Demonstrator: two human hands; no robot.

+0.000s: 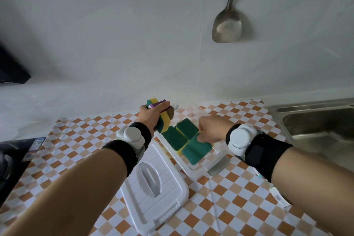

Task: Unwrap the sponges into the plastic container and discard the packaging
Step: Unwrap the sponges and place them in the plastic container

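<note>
My left hand grips a stack of yellow-and-green sponges still bound by a purple wrapper band, held above the far left corner of the clear plastic container. Three loose sponges with green scouring tops lie inside the container: one at the left, one at the back and one at the front. My right hand reaches into the container and its fingers pinch the near edge of the front sponge.
The container's white lid lies handle-up on the orange checkered cloth, just left of the container. A steel sink is at the right, a stovetop at the left. A metal spatula hangs on the wall.
</note>
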